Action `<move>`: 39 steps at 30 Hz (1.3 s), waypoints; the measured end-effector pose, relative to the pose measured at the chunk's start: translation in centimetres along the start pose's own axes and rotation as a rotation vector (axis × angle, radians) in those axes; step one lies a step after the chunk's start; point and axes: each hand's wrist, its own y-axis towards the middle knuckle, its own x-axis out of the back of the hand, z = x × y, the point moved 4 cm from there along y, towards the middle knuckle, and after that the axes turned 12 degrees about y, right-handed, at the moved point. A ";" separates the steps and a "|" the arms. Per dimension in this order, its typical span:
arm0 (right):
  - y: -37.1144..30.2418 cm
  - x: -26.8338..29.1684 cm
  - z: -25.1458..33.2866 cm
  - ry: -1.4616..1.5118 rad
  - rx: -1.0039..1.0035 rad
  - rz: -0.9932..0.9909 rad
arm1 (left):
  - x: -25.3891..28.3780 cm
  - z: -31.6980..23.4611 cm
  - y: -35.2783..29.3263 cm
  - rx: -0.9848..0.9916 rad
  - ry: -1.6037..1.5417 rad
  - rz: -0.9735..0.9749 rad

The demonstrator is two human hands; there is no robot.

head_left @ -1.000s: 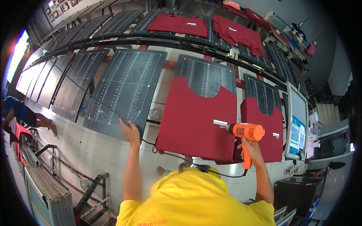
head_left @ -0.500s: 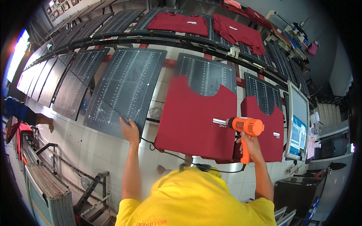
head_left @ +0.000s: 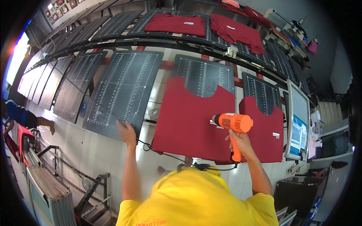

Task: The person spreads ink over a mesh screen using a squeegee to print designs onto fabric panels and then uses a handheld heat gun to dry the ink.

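Observation:
My right hand [head_left: 243, 145] grips the handle of an orange heat gun [head_left: 243, 122]. Its dark nozzle points left, over the small white print on a maroon shirt piece [head_left: 188, 120]. That piece lies flat on a dark ruled board [head_left: 205, 71], its curved neckline toward the far side. To its right, a second maroon piece [head_left: 262, 128] with a similar print covers another board. My left hand [head_left: 128, 133] is closed around the black cord [head_left: 171, 154], beside the near edge of a bare ruled board [head_left: 124, 86]. The cord's part inside the fingers is hidden.
A dark rail [head_left: 132, 42] crosses behind the boards; folded maroon shirts [head_left: 175, 24] lie beyond it. At right stands a framed screen [head_left: 298, 120]. Stacked frames [head_left: 56, 196] and a metal stand [head_left: 90, 192] occupy the lower left. Another person [head_left: 22, 115] is at the far left.
The heat gun in my right hand has shifted left, its nozzle now over the left piece's print. My left hand has moved slightly left and down, still with the cord.

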 end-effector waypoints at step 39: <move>0.0 0.3 1.1 -0.142 0.032 0.162 | -0.9 2.6 1.2 -0.120 -0.083 -0.113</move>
